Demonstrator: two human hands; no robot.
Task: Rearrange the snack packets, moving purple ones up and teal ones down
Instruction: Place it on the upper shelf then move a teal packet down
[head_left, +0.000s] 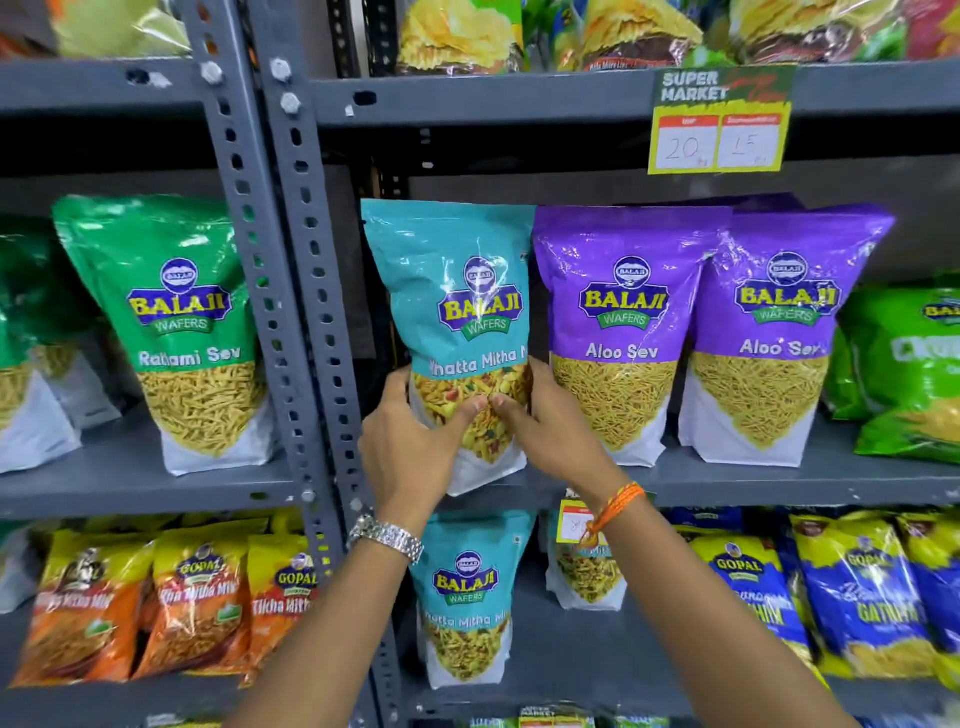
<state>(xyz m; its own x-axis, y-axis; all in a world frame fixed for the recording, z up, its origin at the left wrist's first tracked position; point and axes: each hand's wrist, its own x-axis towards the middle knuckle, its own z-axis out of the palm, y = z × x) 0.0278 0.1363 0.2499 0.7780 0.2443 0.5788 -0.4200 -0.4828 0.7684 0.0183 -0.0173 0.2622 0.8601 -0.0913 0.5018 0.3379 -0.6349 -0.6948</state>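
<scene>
A teal Khatta Mitha packet stands at the left end of the middle shelf, its bottom edge hanging over the shelf's front. My left hand and my right hand both grip its lower part, thumbs meeting on the front. Right beside it stand two purple Aloo Sev packets, upright and touching each other. On the shelf below, a second teal packet stands upright, and another packet behind my right wrist is mostly hidden.
Grey slotted uprights split the rack. A green Ratlami Sev packet stands left of them, green bags at far right. Orange Gopal packets and blue Gopal packets fill the lower shelf. A price tag hangs above.
</scene>
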